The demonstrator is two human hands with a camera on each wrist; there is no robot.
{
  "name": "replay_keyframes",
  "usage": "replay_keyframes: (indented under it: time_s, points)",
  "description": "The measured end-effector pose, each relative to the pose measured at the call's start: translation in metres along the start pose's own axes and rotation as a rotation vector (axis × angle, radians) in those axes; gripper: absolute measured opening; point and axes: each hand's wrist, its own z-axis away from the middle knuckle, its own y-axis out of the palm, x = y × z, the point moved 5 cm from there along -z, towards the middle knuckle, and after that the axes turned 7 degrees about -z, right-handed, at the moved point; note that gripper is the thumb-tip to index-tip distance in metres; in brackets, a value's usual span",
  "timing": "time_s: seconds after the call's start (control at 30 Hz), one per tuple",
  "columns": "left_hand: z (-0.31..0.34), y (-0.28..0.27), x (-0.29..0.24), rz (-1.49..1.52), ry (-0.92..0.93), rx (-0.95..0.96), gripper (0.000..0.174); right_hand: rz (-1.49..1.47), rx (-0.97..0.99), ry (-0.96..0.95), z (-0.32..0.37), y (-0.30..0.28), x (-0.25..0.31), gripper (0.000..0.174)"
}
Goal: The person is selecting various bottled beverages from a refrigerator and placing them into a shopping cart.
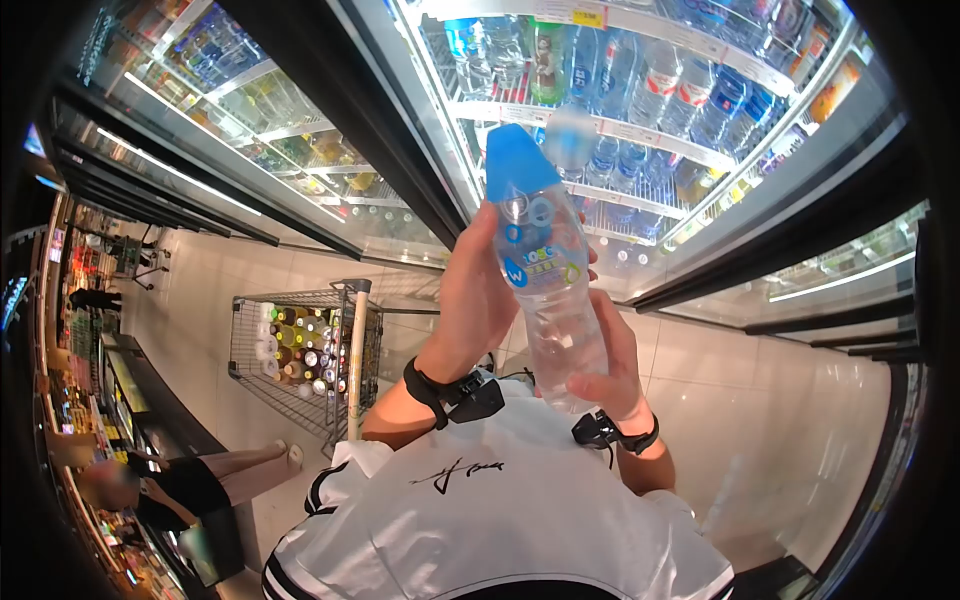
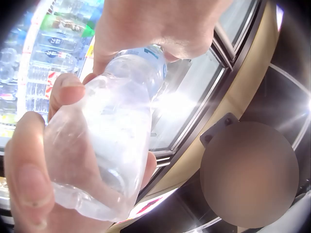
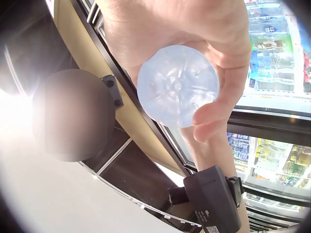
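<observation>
A clear plastic water bottle with a blue top and printed label is held tilted in front of the chest. My left hand grips its upper part from the left, fingertips showing past the far side. Lower down, my right hand holds it near the base, the thumb across its front. In the left wrist view the bottle's clear body fills the middle, with right-hand fingers around it. The round base faces the right wrist camera, under the right hand.
An open fridge with shelves of bottles stands ahead. Behind the left arm is a shopping cart holding several bottles. A person is at lower left, beside store shelves. More glass fridge doors line the aisle.
</observation>
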Motion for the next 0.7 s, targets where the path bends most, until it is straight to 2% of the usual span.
replay_keyframes:
  time_s: [0.17,0.3,0.37,0.43,0.67,0.7]
  points:
    - [-0.003,-0.025,0.015,0.057,0.028,-0.012,0.064,0.038,0.058,0.017,-0.003,-0.003,-0.018,0.09]
    - [0.0,-0.031,0.011,0.027,0.036,-0.061,0.059,-0.124,0.019,0.051,-0.013,0.013,-0.017,0.09]
    - [0.003,-0.037,0.006,0.015,0.048,-0.051,0.06,-0.153,0.026,0.08,-0.016,0.016,-0.021,0.091]
    - [0.007,-0.037,0.0,0.119,0.057,0.06,0.061,-0.144,0.055,0.104,-0.019,0.017,-0.026,0.091]
    - [0.019,-0.055,-0.007,0.142,0.073,0.008,0.058,-0.12,0.129,0.186,-0.028,0.029,-0.037,0.091]
    - [0.02,-0.06,-0.008,0.072,0.093,-0.053,0.06,-0.12,0.129,0.186,-0.031,0.031,-0.038,0.091]
